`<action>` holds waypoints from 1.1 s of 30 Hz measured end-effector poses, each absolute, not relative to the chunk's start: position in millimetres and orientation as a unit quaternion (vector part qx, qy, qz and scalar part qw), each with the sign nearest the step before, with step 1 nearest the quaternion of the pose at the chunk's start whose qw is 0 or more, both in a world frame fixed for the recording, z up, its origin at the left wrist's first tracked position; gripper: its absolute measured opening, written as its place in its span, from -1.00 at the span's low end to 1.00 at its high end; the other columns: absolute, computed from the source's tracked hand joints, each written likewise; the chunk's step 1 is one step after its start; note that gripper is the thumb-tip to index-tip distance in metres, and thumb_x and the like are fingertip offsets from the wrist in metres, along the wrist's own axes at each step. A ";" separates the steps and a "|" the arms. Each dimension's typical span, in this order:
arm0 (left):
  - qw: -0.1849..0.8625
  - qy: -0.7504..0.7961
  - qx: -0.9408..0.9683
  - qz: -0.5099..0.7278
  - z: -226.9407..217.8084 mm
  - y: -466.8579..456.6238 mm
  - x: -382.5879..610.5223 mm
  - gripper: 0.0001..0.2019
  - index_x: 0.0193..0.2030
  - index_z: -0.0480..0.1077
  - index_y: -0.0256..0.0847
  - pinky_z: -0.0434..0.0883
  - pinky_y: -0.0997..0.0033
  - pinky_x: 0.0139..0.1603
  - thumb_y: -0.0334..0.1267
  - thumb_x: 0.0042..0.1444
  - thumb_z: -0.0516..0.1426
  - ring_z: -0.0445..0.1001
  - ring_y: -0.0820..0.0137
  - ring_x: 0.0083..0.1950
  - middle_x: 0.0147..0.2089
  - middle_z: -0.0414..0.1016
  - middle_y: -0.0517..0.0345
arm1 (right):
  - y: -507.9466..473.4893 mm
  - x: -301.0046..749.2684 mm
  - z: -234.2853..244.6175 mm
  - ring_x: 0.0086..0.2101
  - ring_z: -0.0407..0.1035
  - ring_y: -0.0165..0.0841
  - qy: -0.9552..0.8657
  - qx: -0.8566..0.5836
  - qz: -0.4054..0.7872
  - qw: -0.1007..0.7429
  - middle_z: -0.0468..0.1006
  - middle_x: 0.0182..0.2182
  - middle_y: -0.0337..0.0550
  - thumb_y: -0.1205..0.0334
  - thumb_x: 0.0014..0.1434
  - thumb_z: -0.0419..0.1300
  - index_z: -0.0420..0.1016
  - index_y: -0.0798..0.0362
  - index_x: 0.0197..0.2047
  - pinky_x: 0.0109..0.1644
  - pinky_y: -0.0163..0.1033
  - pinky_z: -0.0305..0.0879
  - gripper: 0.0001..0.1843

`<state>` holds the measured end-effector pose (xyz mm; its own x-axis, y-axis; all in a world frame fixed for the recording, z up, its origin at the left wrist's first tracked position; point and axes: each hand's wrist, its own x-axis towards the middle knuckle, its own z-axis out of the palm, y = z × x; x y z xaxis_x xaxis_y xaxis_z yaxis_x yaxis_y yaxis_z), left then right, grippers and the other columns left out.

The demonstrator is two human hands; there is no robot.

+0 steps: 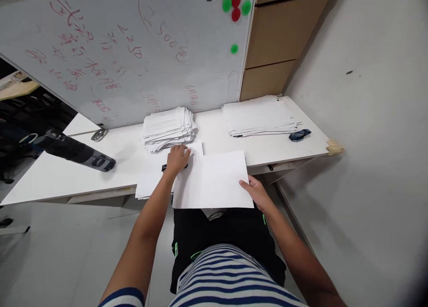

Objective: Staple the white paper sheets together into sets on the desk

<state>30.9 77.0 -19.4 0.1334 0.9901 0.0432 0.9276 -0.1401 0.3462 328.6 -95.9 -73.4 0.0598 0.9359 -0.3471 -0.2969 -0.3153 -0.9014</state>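
A white sheet of paper [222, 180] stretches between my hands at the table's front edge, its near part over my lap. My right hand [257, 192] grips the sheet's right edge, thumb on top and fingers underneath. My left hand [178, 159], with a dark band at the wrist, is at the upper left of the paper. Its fingers are bent and close together on the paper, fingertips partly hidden. More white sheets [150, 178] lie under my left forearm, jutting past the table edge. Just beyond my left hand stands an uneven paper stack [169, 124].
A second paper stack [259, 115] and a dark blue object [300, 135] are on the right of the white table [123, 142]. A dark bottle [78, 151] and a computer mouse [99, 134] are at left. Behind stand a whiteboard [117, 84] and cardboard boxes [277, 35].
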 end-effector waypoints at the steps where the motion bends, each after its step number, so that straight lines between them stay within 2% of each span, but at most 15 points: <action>1: 0.112 0.642 0.748 0.128 -20.2 76.3 31.6 -0.61 0.06 0.42 -0.11 0.31 -0.04 0.17 0.00 0.32 -0.08 0.21 0.00 0.31 0.19 0.41 -0.13 | -96.5 328.5 -74.6 -0.11 0.55 -0.12 -0.300 -0.531 0.614 0.500 0.68 -0.11 -0.09 -0.11 -0.05 0.43 0.59 -0.01 -0.07 0.00 -0.06 0.44 -0.48; 7: 0.052 0.633 0.765 0.108 -30.1 72.9 41.7 -0.65 0.07 0.42 -0.15 0.15 -0.17 0.29 -0.13 0.34 -0.09 0.02 -0.04 0.45 0.31 0.31 -0.15 | -101.1 327.3 -86.6 -0.08 0.54 -0.14 -0.283 -0.544 0.620 0.490 0.66 -0.06 -0.11 -0.10 -0.01 0.42 0.57 -0.03 -0.05 0.01 -0.09 0.43 -0.49; 10: 0.050 0.635 0.763 0.110 -32.5 74.3 42.5 -0.64 0.11 0.40 -0.19 0.12 -0.18 0.30 -0.13 0.33 -0.06 -0.03 -0.05 0.47 0.34 0.27 -0.17 | -102.5 326.4 -90.4 -0.09 0.54 -0.14 -0.272 -0.546 0.621 0.492 0.67 -0.08 -0.10 -0.12 -0.01 0.42 0.57 -0.03 -0.05 0.03 -0.07 0.43 -0.49; 12: 0.068 0.636 0.757 0.134 -30.2 75.6 39.9 -0.62 0.13 0.39 -0.19 0.16 -0.13 0.29 -0.09 0.33 -0.04 0.02 -0.03 0.45 0.34 0.28 -0.15 | -102.7 326.0 -90.3 -0.08 0.54 -0.13 -0.271 -0.552 0.622 0.485 0.67 -0.09 -0.09 -0.12 -0.02 0.42 0.58 -0.01 -0.06 0.03 -0.06 0.43 -0.49; 14: 0.101 0.624 0.752 0.186 -24.5 75.1 35.7 -0.61 0.14 0.38 -0.18 0.22 -0.01 0.27 -0.06 0.34 -0.06 0.17 0.05 0.37 0.28 0.36 -0.11 | -102.4 325.7 -88.6 -0.07 0.54 -0.12 -0.278 -0.558 0.620 0.477 0.67 -0.10 -0.09 -0.13 -0.04 0.42 0.58 -0.01 -0.08 0.03 -0.05 0.43 -0.48; 17: 0.138 0.611 0.724 0.291 -13.6 67.3 27.9 -0.57 0.13 0.36 -0.16 0.30 0.18 0.21 -0.04 0.40 -0.19 0.35 0.22 0.22 0.17 0.45 -0.03 | -101.4 325.1 -84.7 -0.07 0.54 -0.11 -0.291 -0.566 0.610 0.472 0.68 -0.11 -0.09 -0.13 -0.04 0.42 0.58 -0.01 -0.07 0.03 -0.05 0.43 -0.48; 20: 0.131 0.615 0.700 0.338 -7.1 52.0 17.0 -0.52 0.09 0.39 -0.16 0.31 0.22 0.20 -0.01 0.41 -0.25 0.38 0.27 0.18 0.12 0.48 0.00 | -100.2 324.8 -80.9 -0.08 0.54 -0.12 -0.297 -0.568 0.603 0.475 0.68 -0.13 -0.09 -0.13 -0.03 0.41 0.58 -0.01 -0.09 0.01 -0.06 0.44 -0.49; 24: 0.115 0.601 0.751 0.249 -12.2 30.4 -5.8 -0.58 0.09 0.43 -0.11 0.23 0.10 0.29 0.06 0.34 -0.06 0.31 0.15 0.28 0.16 0.47 0.01 | -98.5 326.4 -75.4 -0.14 0.56 -0.12 -0.306 -0.567 0.598 0.478 0.69 -0.15 -0.09 -0.16 -0.03 0.40 0.59 0.00 -0.10 -0.03 -0.06 0.45 -0.49; 27: 0.104 0.579 0.788 0.183 -22.8 19.5 -24.4 -0.53 0.17 0.40 -0.07 0.16 0.03 0.32 0.10 0.22 0.11 0.24 0.05 0.34 0.23 0.43 -0.01 | -95.9 329.9 -67.3 -0.18 0.57 -0.12 -0.306 -0.567 0.600 0.475 0.69 -0.18 -0.07 -0.15 -0.04 0.42 0.60 0.03 -0.11 -0.08 -0.08 0.47 -0.48; 33: 0.124 0.586 0.785 0.157 -34.9 17.0 -38.0 -0.52 0.20 0.38 -0.07 0.31 0.09 0.11 0.08 0.24 0.07 0.37 0.03 0.13 0.09 0.48 -0.04 | -89.6 352.6 -34.1 -0.22 0.58 -0.13 -0.314 -0.572 0.585 0.482 0.70 -0.24 -0.08 -0.11 -0.12 0.48 0.63 0.04 -0.15 -0.16 -0.14 0.49 -0.47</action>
<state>-38.0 17.0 -34.9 0.2641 0.9591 0.1015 0.8812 -0.2828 0.3788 352.6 -89.6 -34.1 0.1190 0.9225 -0.3671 -0.2040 -0.3391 -0.9184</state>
